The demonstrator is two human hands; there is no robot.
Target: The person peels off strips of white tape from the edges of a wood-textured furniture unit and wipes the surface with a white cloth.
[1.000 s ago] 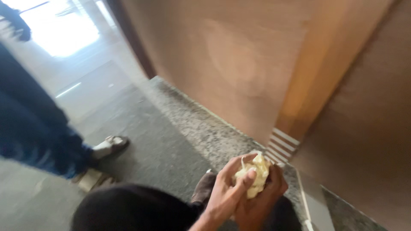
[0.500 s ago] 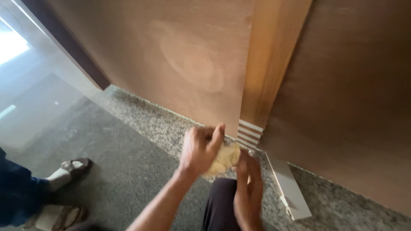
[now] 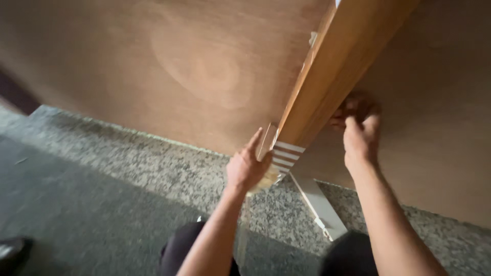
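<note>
Both hands have risen from in front of the knees to the wooden post since half a second ago, and the view has tipped closer to the wall. The left hand (image 3: 249, 166) presses a pale yellowish cloth (image 3: 266, 179) against the lower end of the light wooden post (image 3: 337, 66), fingers curled around the wad so it is gripped in the palm, with the forefinger stretched up along the post's edge. Only a small part of the cloth shows below the hand, just beside the white-striped foot of the post (image 3: 286, 156). The right hand (image 3: 360, 135) lies on the other side of the post, against the brown wall panel (image 3: 440, 128); its fingers bend inward near the post's back edge, but whether they grasp anything cannot be told, since the fingertips sit in shadow. A white strip (image 3: 319, 204) slants from the foot of the post down across the speckled stone floor (image 3: 128, 158). Dark-clad knees (image 3: 179, 250) fill the bottom edge, and a dark shoe (image 3: 11, 250) shows at the lower left corner.
</note>
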